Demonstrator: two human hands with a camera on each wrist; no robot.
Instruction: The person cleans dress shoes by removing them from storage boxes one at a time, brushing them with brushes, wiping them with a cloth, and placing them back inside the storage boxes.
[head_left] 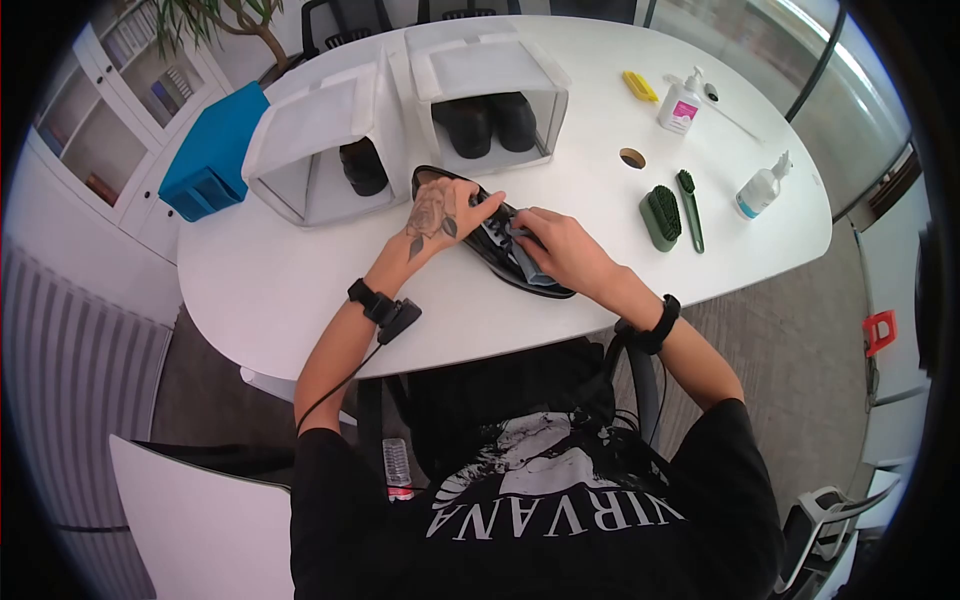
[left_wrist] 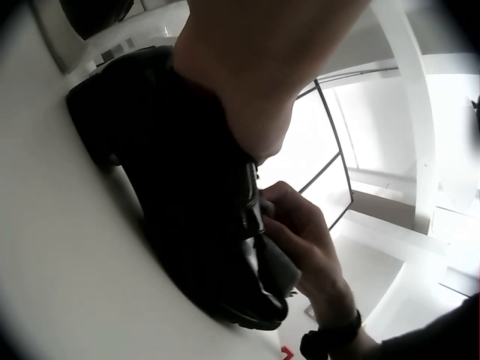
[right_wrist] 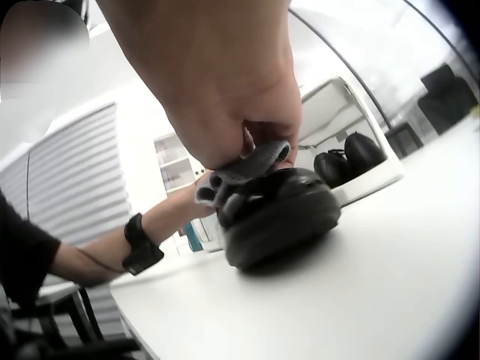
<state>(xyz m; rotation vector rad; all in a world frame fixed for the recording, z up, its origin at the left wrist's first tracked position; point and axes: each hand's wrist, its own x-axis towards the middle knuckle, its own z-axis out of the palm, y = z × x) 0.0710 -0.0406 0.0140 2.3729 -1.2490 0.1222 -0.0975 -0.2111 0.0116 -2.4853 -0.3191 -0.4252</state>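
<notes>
A black leather dress shoe (head_left: 482,254) lies on the white table in front of the person, its toe toward the near right. Over its opening at the heel end, the left hand (head_left: 440,210) holds it, most of its fingers hidden behind the upper. The right hand (head_left: 565,250) pinches a grey cloth (head_left: 532,264) against the upper by the laces. In the left wrist view the side of the shoe (left_wrist: 165,165) fills the middle. From the right wrist, the cloth (right_wrist: 240,176) shows bunched under the fingers, above the toe.
Two white open-fronted boxes (head_left: 490,70) stand behind, with black shoes (head_left: 515,122) inside. A blue case (head_left: 215,150) is at the left. On the right are a green brush (head_left: 660,218), a thin green brush (head_left: 691,210), two pump bottles (head_left: 680,105) and a yellow item (head_left: 640,87).
</notes>
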